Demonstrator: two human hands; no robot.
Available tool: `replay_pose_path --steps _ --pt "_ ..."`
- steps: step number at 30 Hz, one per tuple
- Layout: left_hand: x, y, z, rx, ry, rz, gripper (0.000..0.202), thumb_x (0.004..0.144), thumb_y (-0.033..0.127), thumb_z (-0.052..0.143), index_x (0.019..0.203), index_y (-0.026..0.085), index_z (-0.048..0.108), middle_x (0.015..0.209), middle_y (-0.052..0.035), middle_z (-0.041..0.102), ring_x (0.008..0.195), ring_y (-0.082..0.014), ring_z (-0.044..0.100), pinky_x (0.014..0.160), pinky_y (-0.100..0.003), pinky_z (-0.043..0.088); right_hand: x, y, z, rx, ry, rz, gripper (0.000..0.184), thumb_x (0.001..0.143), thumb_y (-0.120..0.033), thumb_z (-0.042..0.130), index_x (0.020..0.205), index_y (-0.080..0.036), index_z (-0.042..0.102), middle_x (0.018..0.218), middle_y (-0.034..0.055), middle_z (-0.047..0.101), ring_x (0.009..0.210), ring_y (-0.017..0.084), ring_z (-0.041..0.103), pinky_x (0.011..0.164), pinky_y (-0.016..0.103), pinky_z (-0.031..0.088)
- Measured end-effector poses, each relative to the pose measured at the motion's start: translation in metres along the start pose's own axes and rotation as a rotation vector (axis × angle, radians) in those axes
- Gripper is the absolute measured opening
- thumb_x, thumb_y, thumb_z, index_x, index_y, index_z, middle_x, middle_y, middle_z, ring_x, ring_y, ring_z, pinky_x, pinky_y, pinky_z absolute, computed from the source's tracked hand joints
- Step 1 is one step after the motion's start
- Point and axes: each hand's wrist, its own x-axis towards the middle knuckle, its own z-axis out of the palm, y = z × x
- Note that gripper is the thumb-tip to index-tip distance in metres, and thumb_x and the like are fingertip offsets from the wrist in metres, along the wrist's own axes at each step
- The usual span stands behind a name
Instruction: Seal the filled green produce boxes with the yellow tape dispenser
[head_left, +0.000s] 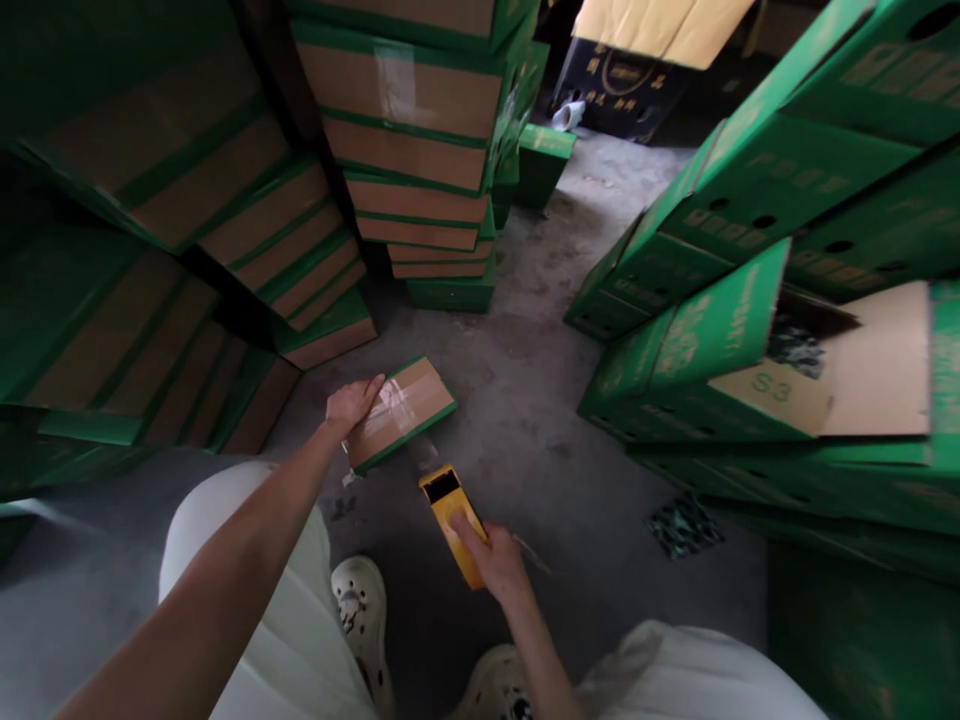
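Observation:
On the grey floor in front of me lies a small green and brown cardboard box (416, 398) with clear tape across its top. My left hand (352, 404) grips it at the left end, fingers over the top edge. A yellow tape dispenser (442, 505) with a dark opening is held in my right hand (491, 550), its front end just short of the box's near side. A clear strip of tape (425, 450) shows between the box and the dispenser. Another bit of tape (349, 478) sticks out at the box's near left corner.
Stacked green and brown boxes (409, 85) rise at the left and back. Green boxes (675, 345) stand on the right, one open-flapped (772, 390). A dark patterned piece (686, 525) lies on the floor. A black carton (615, 85) stands at the back.

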Motion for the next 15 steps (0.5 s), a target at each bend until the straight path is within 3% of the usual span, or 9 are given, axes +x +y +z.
replay_pose_path --steps 2,6,9,12,15 --pt "0.0 0.0 -0.001 -0.002 0.0 0.012 0.082 0.087 0.077 0.011 0.121 0.026 0.067 0.117 -0.0126 0.069 0.113 -0.0326 0.062 0.09 -0.041 0.048 0.025 -0.01 0.007 -0.045 -0.002 0.013 0.067 0.087 -0.071 0.041 0.076 -0.013 0.073 0.075 0.0145 0.072 0.076 0.024 0.069 0.057 0.025 0.041" --pt "0.0 0.003 -0.003 0.009 0.0 0.023 0.087 0.077 0.087 0.026 0.133 0.028 0.058 0.127 -0.0118 0.065 0.117 -0.034 0.059 0.092 -0.041 0.047 0.086 -0.059 0.015 -0.154 0.017 0.12 0.065 0.088 -0.068 0.041 0.087 -0.011 0.074 0.083 0.0196 0.073 0.084 0.026 0.071 0.061 0.027 0.045" --pt "-0.001 0.005 -0.005 0.016 -0.012 0.006 0.091 0.074 0.089 0.031 0.135 0.027 0.056 0.129 -0.0126 0.063 0.118 -0.0344 0.059 0.093 -0.04 0.047 0.109 -0.076 0.013 -0.199 0.058 0.212 0.062 0.09 -0.064 0.041 0.098 -0.011 0.072 0.093 0.021 0.073 0.091 0.028 0.07 0.069 0.03 0.049" --pt "0.0 0.006 -0.005 0.013 -0.028 0.002 0.095 0.07 0.091 0.032 0.135 0.027 0.057 0.126 -0.0132 0.065 0.117 -0.0354 0.059 0.092 -0.041 0.048 0.105 -0.058 0.015 -0.241 0.129 0.212 0.064 0.093 -0.062 0.035 0.103 -0.01 0.07 0.102 0.023 0.071 0.1 0.031 0.068 0.079 0.035 0.05" --pt "0.001 0.008 -0.004 0.001 -0.009 0.01 0.096 0.069 0.092 0.033 0.134 0.027 0.057 0.124 -0.0136 0.066 0.116 -0.0356 0.06 0.091 -0.041 0.048 0.088 -0.021 0.023 -0.367 0.292 0.11 0.053 0.098 -0.049 0.033 0.109 -0.01 0.066 0.107 0.0214 0.07 0.104 0.03 0.066 0.09 0.036 0.047"
